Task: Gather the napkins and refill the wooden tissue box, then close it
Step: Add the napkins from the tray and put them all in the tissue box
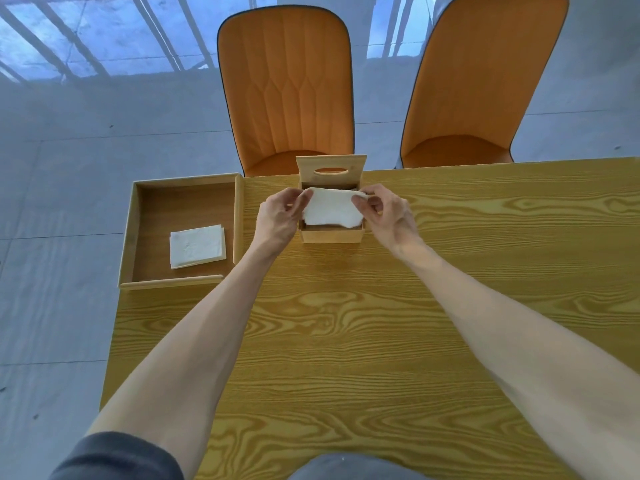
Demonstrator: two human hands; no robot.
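A small wooden tissue box (331, 235) stands at the table's far edge, its lid (331, 169) with an oval slot tipped upright behind it. Both hands hold one white napkin (331, 210) over the box's open top. My left hand (281, 215) pinches the napkin's left edge and my right hand (385, 211) pinches its right edge. The napkin hides the inside of the box. To the left, a small stack of white napkins (197, 245) lies in a shallow wooden tray (136, 216).
The tray sits at the left end of the wood-grain table (346, 341), partly past its corner. Two orange chairs (287, 84) (481, 81) stand beyond the far edge. Grey tiled floor lies to the left.
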